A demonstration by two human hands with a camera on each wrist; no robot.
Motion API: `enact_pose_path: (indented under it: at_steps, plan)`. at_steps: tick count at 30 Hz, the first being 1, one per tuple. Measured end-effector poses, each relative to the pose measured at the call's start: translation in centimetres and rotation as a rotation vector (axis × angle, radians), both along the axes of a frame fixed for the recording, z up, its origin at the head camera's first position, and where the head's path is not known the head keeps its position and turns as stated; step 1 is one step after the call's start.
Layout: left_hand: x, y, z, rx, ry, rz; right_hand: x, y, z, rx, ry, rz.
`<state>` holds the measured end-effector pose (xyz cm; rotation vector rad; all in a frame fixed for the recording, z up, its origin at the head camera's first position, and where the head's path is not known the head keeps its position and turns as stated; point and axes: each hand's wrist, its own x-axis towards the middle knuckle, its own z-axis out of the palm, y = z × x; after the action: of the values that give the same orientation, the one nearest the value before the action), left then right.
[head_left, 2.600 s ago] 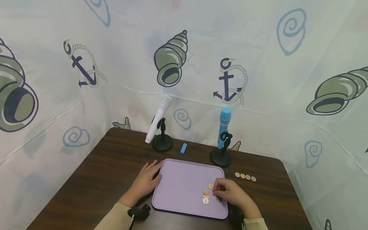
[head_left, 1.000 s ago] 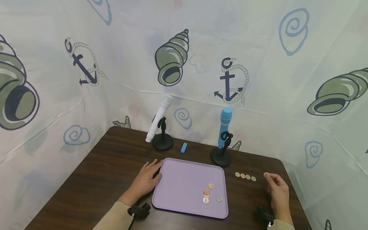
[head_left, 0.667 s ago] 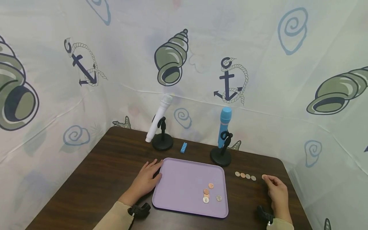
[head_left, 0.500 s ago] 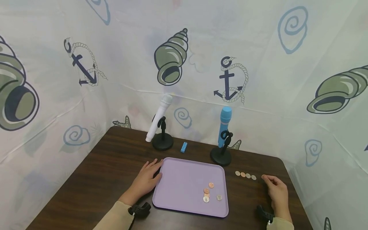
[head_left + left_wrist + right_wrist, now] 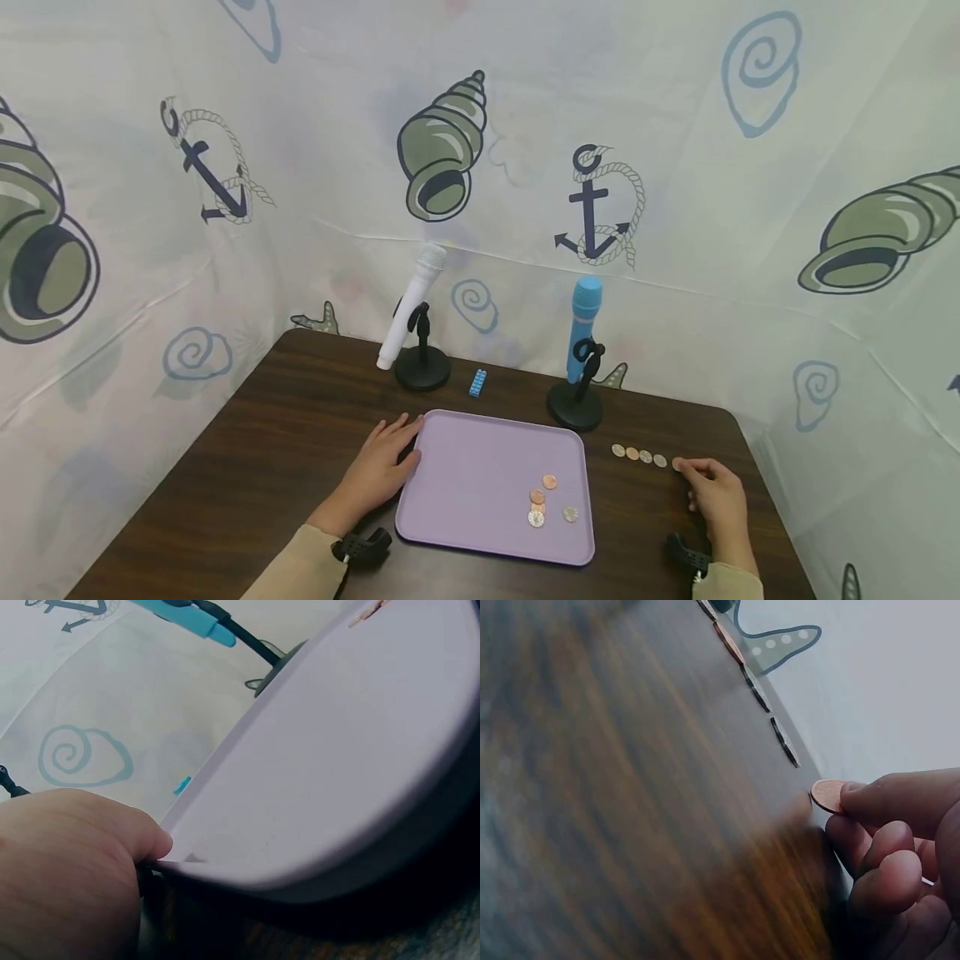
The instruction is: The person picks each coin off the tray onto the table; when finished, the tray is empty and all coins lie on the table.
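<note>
In the right wrist view, a copper penny (image 5: 826,795) is pinched between the thumb and finger of my right hand (image 5: 716,496), tilted with one edge near the tabletop. To its left in the head view lies a row of coins (image 5: 646,457), silver ones and one copper, with a small gap before the penny. My left hand (image 5: 375,471) rests at the left edge of the lilac tray (image 5: 465,475), its fingers extended along the rim. On the tray's right half lie several coins, among them a copper coin (image 5: 550,482) and a silver coin (image 5: 571,514).
Behind the tray stand a white microphone (image 5: 411,308) and a blue microphone (image 5: 583,321), each on a black stand. A small blue toy brick (image 5: 477,382) lies between them. A printed cloth (image 5: 525,83) surrounds the dark wooden table (image 5: 247,450).
My right hand has gone from the tray to the table's right side, carrying a penny, and has then edged left toward the row of coins. The left hand has stayed put.
</note>
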<state>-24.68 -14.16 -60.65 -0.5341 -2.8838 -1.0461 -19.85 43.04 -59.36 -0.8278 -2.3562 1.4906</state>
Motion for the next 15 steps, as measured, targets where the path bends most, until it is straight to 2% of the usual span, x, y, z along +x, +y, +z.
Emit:
enact_pose_path:
  at_steps: [6, 15]
  plan:
    - [0.02, 0.07, -0.06, -0.001, 0.003, 0.005, -0.05, -0.06, -0.14, 0.03, 0.014, 0.017]
    - [0.07, -0.02, 0.19, -0.006, -0.001, 0.008, -0.09, -0.11, -0.04, 0.079, -0.012, 0.058]
